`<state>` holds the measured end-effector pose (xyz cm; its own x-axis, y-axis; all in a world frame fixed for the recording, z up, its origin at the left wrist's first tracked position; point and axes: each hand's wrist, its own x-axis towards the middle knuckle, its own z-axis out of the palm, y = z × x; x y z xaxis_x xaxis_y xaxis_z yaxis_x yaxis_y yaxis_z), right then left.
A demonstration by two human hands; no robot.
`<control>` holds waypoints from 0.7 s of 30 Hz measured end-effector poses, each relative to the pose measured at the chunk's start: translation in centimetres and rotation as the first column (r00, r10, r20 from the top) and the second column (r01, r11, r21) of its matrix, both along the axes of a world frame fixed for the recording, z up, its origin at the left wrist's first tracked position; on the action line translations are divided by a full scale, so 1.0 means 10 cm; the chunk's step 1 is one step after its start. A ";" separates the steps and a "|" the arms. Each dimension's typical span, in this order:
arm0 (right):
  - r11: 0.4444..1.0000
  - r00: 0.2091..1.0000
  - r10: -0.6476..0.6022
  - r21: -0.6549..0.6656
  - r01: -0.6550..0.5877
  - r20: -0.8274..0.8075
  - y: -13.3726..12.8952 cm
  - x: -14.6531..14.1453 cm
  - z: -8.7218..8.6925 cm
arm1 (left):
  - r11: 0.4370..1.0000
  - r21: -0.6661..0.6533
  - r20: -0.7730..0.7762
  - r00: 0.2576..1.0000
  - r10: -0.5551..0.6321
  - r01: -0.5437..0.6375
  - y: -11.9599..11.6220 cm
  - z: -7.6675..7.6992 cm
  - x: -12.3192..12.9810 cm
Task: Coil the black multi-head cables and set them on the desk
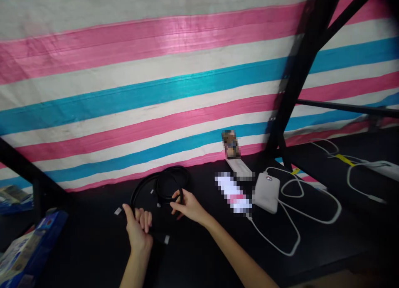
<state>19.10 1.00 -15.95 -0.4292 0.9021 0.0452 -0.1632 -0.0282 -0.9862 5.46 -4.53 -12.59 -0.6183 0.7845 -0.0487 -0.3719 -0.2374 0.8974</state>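
Observation:
A black cable (pixel 141 183) lies in loose loops on the dark surface, partly raised between my hands. My left hand (pixel 139 229) has its fingers curled and its thumb pointing up, closed around the left side of the cable. With thumb and fingers, my right hand (pixel 189 207) pinches the smaller loop on the right. Several small pale pieces lie about the hands, one left of my left thumb (pixel 117 211) and one below, between the hands (pixel 167 239). Whether they are cable ends or tags, I cannot tell.
Right of my hands lie a blurred-out lit device (pixel 233 194), a white power bank (pixel 267 192) and a looped white cable (pixel 324 221). Blue boxes (pixel 43 242) stand at the left. Black frame posts (pixel 293 88) rise before a striped sheet (pixel 156 88).

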 end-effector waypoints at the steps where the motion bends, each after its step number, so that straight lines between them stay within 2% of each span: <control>1: 1.000 1.000 0.009 -0.016 -0.009 -0.001 -0.01 -0.03 -0.03 | 1.000 0.017 -0.031 0.999 0.020 -0.020 0.07 0.03 0.01; 4: 0.995 1.000 0.026 -0.094 -0.025 0.012 -0.01 -0.07 -0.09 | 0.997 0.016 -0.156 0.985 0.077 -0.076 0.28 0.03 0.03; 7: 0.992 0.999 -0.007 -0.129 0.012 0.038 0.05 -0.01 -0.10 | 0.996 -0.060 -0.296 0.954 0.043 -0.063 0.37 -0.07 0.01; 10: 0.990 0.995 -0.100 -0.093 0.102 0.029 0.14 0.08 -0.06 | 0.989 -0.147 -0.368 0.927 -0.069 0.015 0.33 -0.18 -0.04; 15: 0.982 0.982 -0.187 -0.006 0.187 -0.007 0.19 0.16 0.02 | 0.949 -0.254 -0.369 0.888 -0.275 0.189 0.17 -0.26 -0.03; 18: 0.976 0.977 -0.213 0.036 0.214 -0.029 0.20 0.16 0.04 | 0.920 -0.253 -0.341 0.862 -0.375 0.300 0.20 -0.27 -0.01; 21: 0.968 0.969 -0.239 0.069 0.243 -0.053 0.24 0.13 0.03 | 0.909 -0.207 -0.320 0.853 -0.412 0.362 0.34 -0.25 -0.02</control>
